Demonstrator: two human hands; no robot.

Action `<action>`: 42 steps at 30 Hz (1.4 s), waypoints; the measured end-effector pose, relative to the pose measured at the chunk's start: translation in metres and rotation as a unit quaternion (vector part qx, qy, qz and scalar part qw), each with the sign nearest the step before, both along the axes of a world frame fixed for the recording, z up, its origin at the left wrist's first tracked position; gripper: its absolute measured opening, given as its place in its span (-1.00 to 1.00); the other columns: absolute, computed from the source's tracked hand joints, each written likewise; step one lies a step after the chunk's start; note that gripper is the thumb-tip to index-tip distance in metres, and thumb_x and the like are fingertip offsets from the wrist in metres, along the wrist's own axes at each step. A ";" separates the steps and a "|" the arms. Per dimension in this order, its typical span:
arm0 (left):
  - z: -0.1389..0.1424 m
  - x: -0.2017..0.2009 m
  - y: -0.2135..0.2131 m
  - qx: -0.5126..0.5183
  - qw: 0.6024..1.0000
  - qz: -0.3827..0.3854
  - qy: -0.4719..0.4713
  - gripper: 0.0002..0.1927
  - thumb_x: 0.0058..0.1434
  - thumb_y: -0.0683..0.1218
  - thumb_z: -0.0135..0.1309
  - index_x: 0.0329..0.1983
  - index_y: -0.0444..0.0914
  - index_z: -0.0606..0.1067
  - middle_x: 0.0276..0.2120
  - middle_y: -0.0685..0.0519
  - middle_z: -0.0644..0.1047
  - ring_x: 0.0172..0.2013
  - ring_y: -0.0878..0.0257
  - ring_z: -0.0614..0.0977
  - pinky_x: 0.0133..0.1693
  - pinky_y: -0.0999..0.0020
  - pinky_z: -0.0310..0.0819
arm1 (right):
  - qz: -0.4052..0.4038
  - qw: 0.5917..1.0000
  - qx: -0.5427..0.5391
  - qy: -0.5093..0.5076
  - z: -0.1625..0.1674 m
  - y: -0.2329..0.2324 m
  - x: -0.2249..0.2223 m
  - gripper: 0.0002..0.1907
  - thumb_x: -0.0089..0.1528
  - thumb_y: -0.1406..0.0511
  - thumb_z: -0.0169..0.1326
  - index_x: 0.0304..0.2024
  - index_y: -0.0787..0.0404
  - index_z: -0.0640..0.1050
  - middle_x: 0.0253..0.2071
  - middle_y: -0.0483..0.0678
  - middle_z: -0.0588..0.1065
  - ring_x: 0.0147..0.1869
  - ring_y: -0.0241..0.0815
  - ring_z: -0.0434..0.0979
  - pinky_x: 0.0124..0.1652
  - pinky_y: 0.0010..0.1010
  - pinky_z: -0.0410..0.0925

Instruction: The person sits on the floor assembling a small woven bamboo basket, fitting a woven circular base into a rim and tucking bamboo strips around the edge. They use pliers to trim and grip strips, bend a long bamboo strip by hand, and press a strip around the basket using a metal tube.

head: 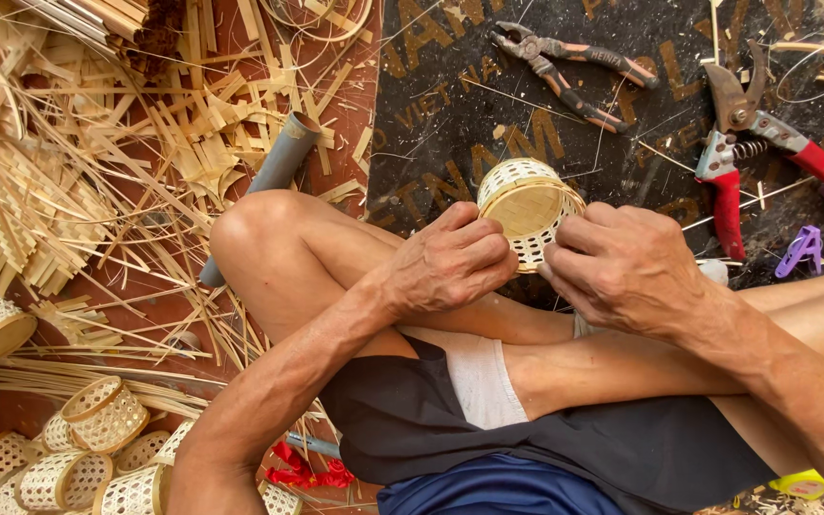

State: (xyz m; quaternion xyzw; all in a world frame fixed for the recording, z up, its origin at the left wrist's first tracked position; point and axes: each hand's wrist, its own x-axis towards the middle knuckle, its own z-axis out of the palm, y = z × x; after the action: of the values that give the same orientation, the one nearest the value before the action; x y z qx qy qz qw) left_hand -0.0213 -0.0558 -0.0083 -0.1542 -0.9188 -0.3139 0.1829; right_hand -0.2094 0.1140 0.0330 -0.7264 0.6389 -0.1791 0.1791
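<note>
The small basket (529, 205) at centre is pale straw with an open lattice weave and a tan rim. Upper right, the shears (753, 143) have red handles; the pliers (565, 72) have black and orange grips. The mat (622, 124) is black with faded tan lettering. Red ribbon (302, 469) lies bottom centre.

The reddish-brown floor (340, 124) lies under even daylight with soft shadows. On the far left it is strewn with pale bamboo strips and woven offcuts (78, 162), and a grey plastic pipe (274, 176) lies slanted among them. On the far right a black mat with faded tan lettering (450, 114) covers the floor. No wall, window or furniture is in view.
</note>
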 end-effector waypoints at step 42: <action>0.001 -0.001 -0.001 0.020 1.000 0.002 -0.004 -0.83 0.17 -0.16 0.15 -0.18 -0.29 0.50 -0.27 0.06 0.39 -0.16 0.20 0.51 -0.09 0.25 0.39 | 0.004 1.000 -0.023 -0.002 -0.004 0.004 -0.002 -0.81 0.15 0.23 0.24 -0.48 0.14 0.53 -0.50 -0.10 0.35 -0.43 -0.11 0.41 -0.47 -0.24 0.31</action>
State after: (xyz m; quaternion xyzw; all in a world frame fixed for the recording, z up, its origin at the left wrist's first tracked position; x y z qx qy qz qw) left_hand -0.0223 -0.0571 -0.0070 -0.1470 -0.9136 -0.3322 0.1825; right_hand -0.2118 0.1177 0.0290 -0.7329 0.6311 -0.1942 0.1643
